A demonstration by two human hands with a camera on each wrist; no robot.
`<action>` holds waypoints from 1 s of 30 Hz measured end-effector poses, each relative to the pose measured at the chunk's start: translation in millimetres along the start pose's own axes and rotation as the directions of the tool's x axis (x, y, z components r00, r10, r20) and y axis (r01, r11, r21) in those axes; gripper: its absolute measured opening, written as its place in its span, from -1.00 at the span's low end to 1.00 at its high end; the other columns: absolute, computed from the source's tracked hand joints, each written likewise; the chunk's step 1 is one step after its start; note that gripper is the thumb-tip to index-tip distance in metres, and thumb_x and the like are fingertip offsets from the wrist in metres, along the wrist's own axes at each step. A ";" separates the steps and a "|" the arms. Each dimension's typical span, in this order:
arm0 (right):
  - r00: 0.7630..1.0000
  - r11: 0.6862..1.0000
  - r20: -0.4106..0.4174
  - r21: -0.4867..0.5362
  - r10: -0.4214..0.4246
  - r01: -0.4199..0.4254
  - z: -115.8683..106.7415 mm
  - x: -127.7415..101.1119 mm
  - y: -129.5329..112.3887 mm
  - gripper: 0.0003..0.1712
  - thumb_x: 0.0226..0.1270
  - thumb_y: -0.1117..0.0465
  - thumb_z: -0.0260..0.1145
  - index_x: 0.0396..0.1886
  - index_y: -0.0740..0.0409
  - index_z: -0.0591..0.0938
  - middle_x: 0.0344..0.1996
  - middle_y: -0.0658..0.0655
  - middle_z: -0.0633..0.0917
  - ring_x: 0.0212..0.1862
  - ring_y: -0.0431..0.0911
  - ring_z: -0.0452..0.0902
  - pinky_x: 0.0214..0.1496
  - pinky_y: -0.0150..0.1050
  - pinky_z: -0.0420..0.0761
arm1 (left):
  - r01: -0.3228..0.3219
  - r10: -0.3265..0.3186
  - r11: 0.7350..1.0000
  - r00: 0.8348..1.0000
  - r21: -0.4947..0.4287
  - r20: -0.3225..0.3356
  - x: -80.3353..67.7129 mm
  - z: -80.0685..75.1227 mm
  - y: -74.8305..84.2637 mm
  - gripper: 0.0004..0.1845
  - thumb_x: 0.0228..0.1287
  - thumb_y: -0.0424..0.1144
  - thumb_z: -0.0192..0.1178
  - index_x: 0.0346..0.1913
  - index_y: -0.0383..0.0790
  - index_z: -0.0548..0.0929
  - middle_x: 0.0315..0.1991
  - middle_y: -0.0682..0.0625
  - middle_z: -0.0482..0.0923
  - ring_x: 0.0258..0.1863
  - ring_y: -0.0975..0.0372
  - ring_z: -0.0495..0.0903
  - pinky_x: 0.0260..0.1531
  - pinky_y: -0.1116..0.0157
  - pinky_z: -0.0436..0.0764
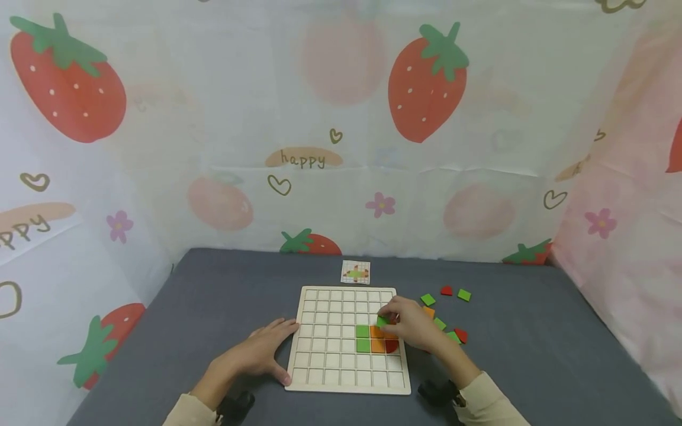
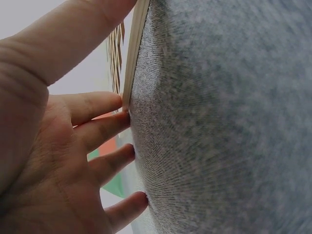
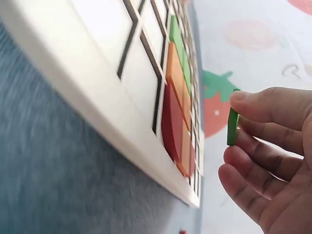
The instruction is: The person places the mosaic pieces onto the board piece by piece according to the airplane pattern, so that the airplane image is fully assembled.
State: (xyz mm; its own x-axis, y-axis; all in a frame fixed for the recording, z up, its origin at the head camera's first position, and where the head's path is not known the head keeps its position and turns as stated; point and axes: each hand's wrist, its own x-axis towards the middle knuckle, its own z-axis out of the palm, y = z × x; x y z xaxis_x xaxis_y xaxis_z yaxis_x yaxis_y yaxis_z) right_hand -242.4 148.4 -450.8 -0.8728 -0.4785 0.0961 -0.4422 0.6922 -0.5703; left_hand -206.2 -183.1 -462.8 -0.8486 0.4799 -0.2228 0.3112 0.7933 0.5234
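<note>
A pale wooden grid board (image 1: 319, 376) lies on the grey tabletop. My left hand (image 1: 261, 350) rests at its left edge with fingers spread, thumb by the near corner; in the left wrist view the fingertips (image 2: 139, 199) reach down to the cloth. Over the board's right side, my right hand (image 1: 414, 324) pinches a small green square tile (image 3: 233, 124) between thumb and fingers, held up off the grid. Below it, green tiles (image 1: 363, 345), orange tiles (image 1: 378, 345) and a rounded red tile (image 1: 392, 345) sit in the cells, some partly hidden by the hand.
Loose green tiles (image 1: 465, 295), red pieces (image 1: 446, 290) and an orange tile (image 1: 428, 312) lie scattered right of the board. A small card with a coloured pattern (image 1: 355, 272) lies behind it. Strawberry-print curtains (image 1: 319, 201) surround the table.
</note>
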 end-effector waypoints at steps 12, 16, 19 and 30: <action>0.993 0.995 0.082 -0.050 -0.084 0.088 22.3 19.6 -17.2 -0.71 0.07 0.17 0.33 -0.17 0.13 0.67 -0.42 -0.03 0.52 -0.41 -0.27 0.33 -0.37 -0.44 0.41 | 0.000 0.000 1.000 1.000 -0.014 -0.002 -1.3 -0.5 -1.1 0.14 -0.43 0.14 0.43 0.35 -0.18 0.18 0.37 -0.13 0.14 0.39 -0.09 0.01 0.20 -0.22 0.05; 0.990 0.993 0.109 -0.061 -0.089 0.096 27.3 26.1 -22.6 -0.70 0.08 0.15 0.32 -0.16 0.12 0.66 -0.40 -0.05 0.52 -0.40 -0.27 0.33 -0.36 -0.44 0.40 | 0.003 -0.003 1.000 1.000 -0.020 -0.001 -0.7 -0.4 -1.1 0.14 -0.43 0.13 0.43 0.35 -0.17 0.18 0.37 -0.13 0.13 0.39 -0.08 0.00 0.21 -0.21 0.05; 0.987 0.992 0.127 -0.074 -0.095 0.105 29.8 30.6 -26.2 -0.71 0.08 0.14 0.33 -0.16 0.11 0.67 -0.39 -0.05 0.53 -0.40 -0.27 0.33 -0.36 -0.44 0.40 | 0.006 -0.005 1.000 1.000 -0.026 0.003 -0.4 -0.1 -0.9 0.14 -0.43 0.13 0.43 0.35 -0.16 0.18 0.37 -0.12 0.13 0.40 -0.08 -0.01 0.21 -0.21 0.04; 0.980 0.981 0.170 -0.139 -0.108 0.132 36.3 38.2 -38.8 -0.73 0.10 0.14 0.32 -0.18 0.10 0.68 -0.32 -0.03 0.58 -0.34 -0.26 0.41 -0.32 -0.45 0.44 | 0.022 -0.022 0.999 1.000 -0.031 0.006 -0.7 -1.1 0.7 0.14 -0.44 0.13 0.43 0.35 -0.15 0.17 0.37 -0.12 0.12 0.40 -0.07 -0.01 0.22 -0.21 0.04</action>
State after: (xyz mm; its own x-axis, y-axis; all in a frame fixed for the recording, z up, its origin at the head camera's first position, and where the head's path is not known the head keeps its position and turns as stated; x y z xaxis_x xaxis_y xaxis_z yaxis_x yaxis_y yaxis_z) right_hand -251.1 83.7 -454.6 -0.7722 -0.6351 0.0175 -0.5782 0.6910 -0.4338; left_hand -205.9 -183.2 -461.3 -0.8527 0.4648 -0.2386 0.2792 0.7914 0.5438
